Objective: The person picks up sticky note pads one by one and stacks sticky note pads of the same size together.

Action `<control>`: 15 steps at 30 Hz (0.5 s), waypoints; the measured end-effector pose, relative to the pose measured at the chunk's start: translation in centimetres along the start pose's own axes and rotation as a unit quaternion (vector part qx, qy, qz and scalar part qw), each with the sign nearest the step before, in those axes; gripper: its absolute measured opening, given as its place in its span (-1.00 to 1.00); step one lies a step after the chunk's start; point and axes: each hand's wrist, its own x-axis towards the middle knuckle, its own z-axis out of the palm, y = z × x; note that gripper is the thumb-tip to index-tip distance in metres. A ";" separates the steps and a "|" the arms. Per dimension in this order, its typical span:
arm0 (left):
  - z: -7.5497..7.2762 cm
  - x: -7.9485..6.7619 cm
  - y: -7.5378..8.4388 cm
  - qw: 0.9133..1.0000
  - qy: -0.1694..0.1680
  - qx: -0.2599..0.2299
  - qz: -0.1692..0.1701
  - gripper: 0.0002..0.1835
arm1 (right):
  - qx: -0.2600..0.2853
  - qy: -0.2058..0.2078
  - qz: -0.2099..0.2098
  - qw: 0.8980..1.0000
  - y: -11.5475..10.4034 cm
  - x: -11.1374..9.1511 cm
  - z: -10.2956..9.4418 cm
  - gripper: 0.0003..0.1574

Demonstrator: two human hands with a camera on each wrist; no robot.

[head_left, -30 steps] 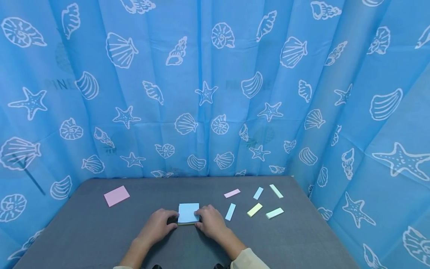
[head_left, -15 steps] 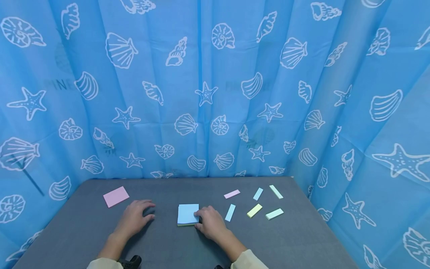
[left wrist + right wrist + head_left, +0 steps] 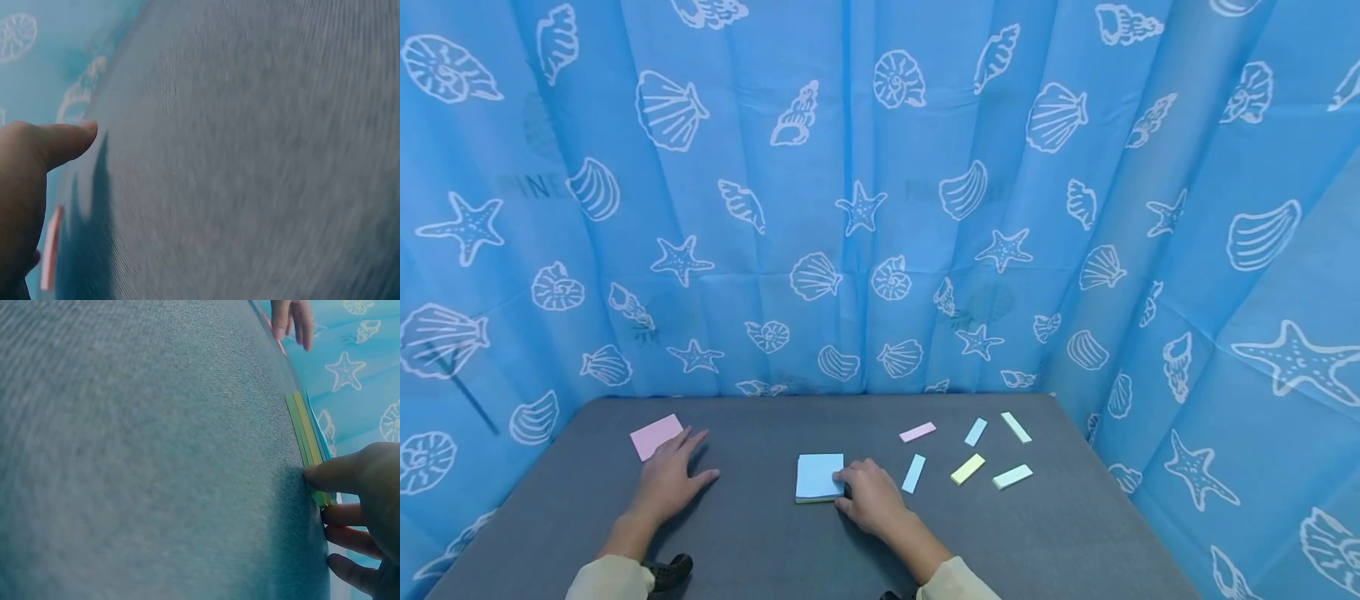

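A square stack of sticky note pads (image 3: 819,476) lies mid-table in the head view, light blue on top. Yellow and green layers of the stack (image 3: 305,428) show from the side in the right wrist view. My right hand (image 3: 872,497) grips its right side, thumb at the near corner and a finger on the top edge. My left hand (image 3: 667,479), fingers spread and holding nothing, hovers by a pink sticky note pad (image 3: 655,437) at the table's left. Fingers overlap that pad's right corner; I cannot tell whether they touch it.
Several narrow sticky note strips lie apart on the right: pink (image 3: 918,432), blue (image 3: 913,473), yellow (image 3: 967,469) and green (image 3: 1012,477) among them. A blue seashell curtain (image 3: 865,208) hangs behind the grey table (image 3: 760,554) and along its sides.
My left hand has let go of the stack's left side and moved left to the pink pad. My right hand has stayed on the stack, which has hardly moved.
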 end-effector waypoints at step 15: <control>-0.5 -0.4 -2.6 0.995 -0.048 0.037 -0.081 -0.03 | 0.001 -0.011 0.001 1.000 0.2 -0.1 -0.1 -0.51</control>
